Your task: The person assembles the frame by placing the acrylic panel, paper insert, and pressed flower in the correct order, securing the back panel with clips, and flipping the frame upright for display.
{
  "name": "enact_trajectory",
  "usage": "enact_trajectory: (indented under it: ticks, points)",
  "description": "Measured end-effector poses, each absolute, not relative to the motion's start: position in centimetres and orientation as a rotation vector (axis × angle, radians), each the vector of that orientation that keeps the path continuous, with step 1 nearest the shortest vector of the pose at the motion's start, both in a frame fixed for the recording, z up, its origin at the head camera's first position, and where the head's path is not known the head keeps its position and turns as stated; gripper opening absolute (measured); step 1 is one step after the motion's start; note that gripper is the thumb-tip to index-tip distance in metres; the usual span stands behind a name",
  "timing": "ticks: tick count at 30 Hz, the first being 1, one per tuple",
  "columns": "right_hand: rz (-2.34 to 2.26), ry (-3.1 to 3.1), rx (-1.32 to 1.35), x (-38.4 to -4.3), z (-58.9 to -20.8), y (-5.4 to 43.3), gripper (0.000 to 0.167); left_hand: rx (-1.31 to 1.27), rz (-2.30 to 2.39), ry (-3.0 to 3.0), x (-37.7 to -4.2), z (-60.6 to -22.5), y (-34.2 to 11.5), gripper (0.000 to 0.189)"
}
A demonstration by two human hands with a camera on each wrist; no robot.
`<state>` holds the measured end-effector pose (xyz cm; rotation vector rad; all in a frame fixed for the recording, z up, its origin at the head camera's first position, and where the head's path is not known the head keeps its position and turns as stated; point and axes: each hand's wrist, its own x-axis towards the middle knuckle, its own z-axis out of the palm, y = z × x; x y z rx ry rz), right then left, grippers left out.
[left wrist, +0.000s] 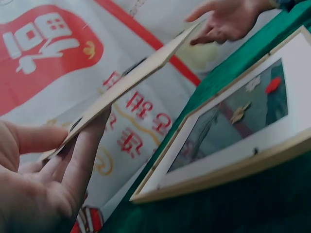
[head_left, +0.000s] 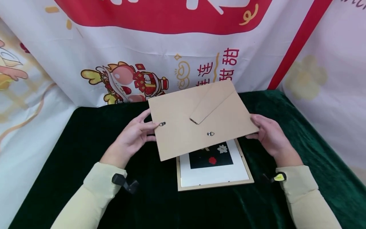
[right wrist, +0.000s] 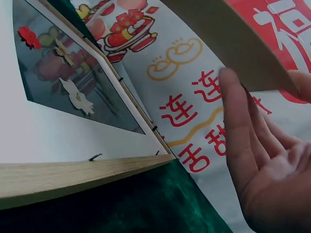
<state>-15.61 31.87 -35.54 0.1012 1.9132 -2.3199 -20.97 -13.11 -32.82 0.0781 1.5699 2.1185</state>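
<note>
A tan backing board (head_left: 177,140) is tilted in the air over a light wooden picture frame (head_left: 215,185). At its left edge my left hand (head_left: 131,136) pinches it, thumb on the upper face by a small metal hanger (head_left: 162,123) and fingers underneath. My right hand (head_left: 270,133) grips the opposite edge near the corner, thumb on top and fingers below. The frame lies face down with its back exposed. Inside it, a white mat (right wrist: 58,138) surrounds a dark panel (left wrist: 209,131) bearing a red flower (right wrist: 29,37) and pale flowers. The board hides the frame's far part in the head view.
Dark green velvet cloth (head_left: 154,197) covers the table. A white printed curtain (head_left: 128,44) hangs behind and along the sides. A second hanger (head_left: 210,134) and a fold-out stand (head_left: 211,105) are on the board's back. Small dark tabs (left wrist: 256,151) stick up from the frame's inner edge.
</note>
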Motion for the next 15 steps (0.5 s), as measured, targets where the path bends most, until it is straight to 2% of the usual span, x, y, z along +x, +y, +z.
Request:
enact_trajectory:
  ticks: [5, 15]
  points:
    - [-2.216, 1.881, -0.039, -15.5, -35.7, 31.8, 0.023, 0.131, 2.026, 1.609, -21.6, -32.7, -14.3, 0.073]
    - [-2.281, 1.600, -0.342, -15.8, -36.7, 31.8, 0.033, 0.149, 1.879, 1.669, -23.0, -32.7, -15.6, 0.074]
